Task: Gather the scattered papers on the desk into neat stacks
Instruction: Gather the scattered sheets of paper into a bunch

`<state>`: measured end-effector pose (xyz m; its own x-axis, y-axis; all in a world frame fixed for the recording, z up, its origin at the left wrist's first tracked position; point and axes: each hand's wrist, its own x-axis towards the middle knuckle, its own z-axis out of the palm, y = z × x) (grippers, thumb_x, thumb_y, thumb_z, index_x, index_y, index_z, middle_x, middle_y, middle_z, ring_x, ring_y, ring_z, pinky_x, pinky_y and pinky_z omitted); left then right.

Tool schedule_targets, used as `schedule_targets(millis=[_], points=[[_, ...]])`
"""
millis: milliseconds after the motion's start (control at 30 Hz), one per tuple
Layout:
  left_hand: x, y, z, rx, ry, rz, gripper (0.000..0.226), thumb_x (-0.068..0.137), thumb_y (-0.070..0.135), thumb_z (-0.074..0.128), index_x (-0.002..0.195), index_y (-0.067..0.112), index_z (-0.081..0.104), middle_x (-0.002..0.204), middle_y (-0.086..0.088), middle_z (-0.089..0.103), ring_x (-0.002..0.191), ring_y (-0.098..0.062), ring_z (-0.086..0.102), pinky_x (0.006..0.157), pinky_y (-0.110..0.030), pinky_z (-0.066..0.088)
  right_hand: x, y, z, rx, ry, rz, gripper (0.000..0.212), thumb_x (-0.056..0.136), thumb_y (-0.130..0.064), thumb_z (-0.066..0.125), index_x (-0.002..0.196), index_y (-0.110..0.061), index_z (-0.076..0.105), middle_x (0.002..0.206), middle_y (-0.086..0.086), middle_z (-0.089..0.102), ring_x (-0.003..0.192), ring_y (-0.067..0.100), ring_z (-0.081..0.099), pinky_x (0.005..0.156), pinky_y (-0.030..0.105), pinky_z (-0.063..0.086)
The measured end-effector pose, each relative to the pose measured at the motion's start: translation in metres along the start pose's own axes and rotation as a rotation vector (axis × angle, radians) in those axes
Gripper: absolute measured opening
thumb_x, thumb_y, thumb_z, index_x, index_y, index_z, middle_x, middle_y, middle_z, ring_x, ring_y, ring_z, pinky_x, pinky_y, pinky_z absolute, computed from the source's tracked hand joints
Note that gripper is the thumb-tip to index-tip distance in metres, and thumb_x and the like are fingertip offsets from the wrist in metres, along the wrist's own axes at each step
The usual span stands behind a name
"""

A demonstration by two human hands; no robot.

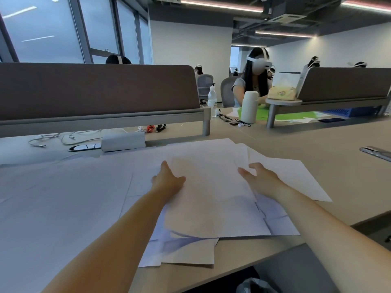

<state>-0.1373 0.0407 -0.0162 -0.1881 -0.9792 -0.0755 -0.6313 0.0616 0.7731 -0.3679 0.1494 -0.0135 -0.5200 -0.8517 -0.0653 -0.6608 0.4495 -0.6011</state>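
Note:
Several white paper sheets (213, 199) lie overlapped and askew across the beige desk (317, 144). My left hand (169, 178) rests on the left edge of the top sheet, fingers extended. My right hand (261, 178) lies at that sheet's right edge, fingers loosely spread, touching the paper. One sheet (296, 178) sticks out to the right under my right hand. More sheets (186, 252) poke out toward the desk's near edge. A broad spread of paper (63, 197) covers the left part of the desk.
A grey box (122, 141) and loose cables (57, 138) sit behind the papers, below a brown divider panel (95, 89). A phone (376, 152) lies at the far right. A white flask (249, 106), a water bottle (212, 100) and a seated person (251, 79) are beyond.

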Motion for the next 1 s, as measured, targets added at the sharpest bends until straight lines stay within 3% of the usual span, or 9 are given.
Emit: schedule_targets(millis=[100,167,233,367,467,567,733,900,1000], points=[[0.0,0.002,0.004,0.261,-0.001,-0.029,0.08,0.086,0.05,0.057,0.147,0.017,0.019,0.143,-0.017,0.037,0.134,-0.038,0.033,0.111,-0.047,0.029,0.003,0.014,-0.005,-0.265,0.013,0.096,0.076,0.09,-0.069,0.025,0.147,-0.021,0.028,0.152,0.004,0.033,0.142,0.033,0.021,0.116,0.046,0.015],[0.004,0.0,0.01,0.317,-0.037,-0.016,0.085,0.086,0.057,0.053,0.149,0.016,0.013,0.149,-0.015,0.034,0.138,-0.035,0.029,0.115,-0.047,0.021,0.004,0.02,-0.001,-0.288,-0.062,0.102,0.079,0.088,-0.071,0.024,0.148,-0.019,0.026,0.152,0.004,0.033,0.14,0.034,0.024,0.114,0.045,0.018],[0.008,0.002,0.017,0.27,-0.055,-0.011,0.087,0.086,0.058,0.052,0.15,0.017,0.01,0.149,-0.016,0.035,0.137,-0.035,0.031,0.115,-0.047,0.023,0.002,0.019,0.002,-0.286,-0.074,0.063,0.081,0.087,-0.072,0.026,0.148,-0.018,0.024,0.154,0.004,0.029,0.14,0.034,0.024,0.113,0.043,0.022],[0.009,0.013,0.033,0.04,-0.053,0.024,0.085,0.086,0.046,0.06,0.15,0.018,0.012,0.143,-0.015,0.041,0.129,-0.035,0.042,0.105,-0.042,0.039,-0.004,0.01,-0.008,-0.08,-0.03,0.001,0.078,0.088,-0.068,0.037,0.15,-0.022,0.024,0.161,0.006,0.006,0.146,0.033,0.012,0.114,0.042,0.019],[0.006,0.017,0.036,0.179,0.016,0.035,0.078,0.086,0.048,0.057,0.146,0.017,0.019,0.142,-0.014,0.041,0.131,-0.035,0.039,0.109,-0.045,0.034,-0.001,0.019,-0.019,-0.094,0.016,0.037,0.078,0.088,-0.068,0.035,0.149,-0.02,0.026,0.159,0.006,0.012,0.144,0.034,0.017,0.114,0.044,0.021],[0.003,0.012,0.036,0.456,0.062,0.01,0.089,0.085,0.058,0.049,0.151,0.013,0.011,0.156,-0.01,0.022,0.144,-0.032,0.018,0.118,-0.047,0.015,0.003,0.04,-0.023,-0.266,0.008,0.173,0.085,0.085,-0.075,0.026,0.15,-0.021,0.022,0.157,0.012,0.016,0.141,0.038,0.022,0.114,0.047,0.022],[0.001,0.013,0.042,0.4,0.004,0.02,0.096,0.086,0.061,0.048,0.153,0.011,0.002,0.159,-0.009,0.016,0.146,-0.03,0.016,0.118,-0.045,0.017,0.002,0.042,-0.014,-0.284,-0.022,0.163,0.09,0.081,-0.078,0.024,0.149,-0.019,0.022,0.151,0.012,0.027,0.137,0.038,0.025,0.111,0.046,0.027],[0.002,0.027,0.05,0.213,-0.048,0.039,0.098,0.086,0.056,0.054,0.152,0.013,-0.003,0.16,-0.005,0.01,0.144,-0.032,0.02,0.116,-0.045,0.025,-0.005,0.025,-0.019,-0.059,-0.027,0.056,0.08,0.088,-0.067,0.037,0.15,-0.019,0.021,0.154,0.004,0.029,0.143,0.031,0.018,0.111,0.042,0.025],[-0.002,0.024,0.045,0.362,0.009,0.048,0.095,0.088,0.059,0.049,0.153,0.013,-0.003,0.161,-0.008,0.002,0.147,-0.032,0.011,0.119,-0.046,0.015,-0.004,0.031,-0.024,-0.118,0.0,0.089,0.08,0.088,-0.068,0.037,0.15,-0.02,0.022,0.151,0.007,0.033,0.141,0.032,0.022,0.111,0.042,0.027]])
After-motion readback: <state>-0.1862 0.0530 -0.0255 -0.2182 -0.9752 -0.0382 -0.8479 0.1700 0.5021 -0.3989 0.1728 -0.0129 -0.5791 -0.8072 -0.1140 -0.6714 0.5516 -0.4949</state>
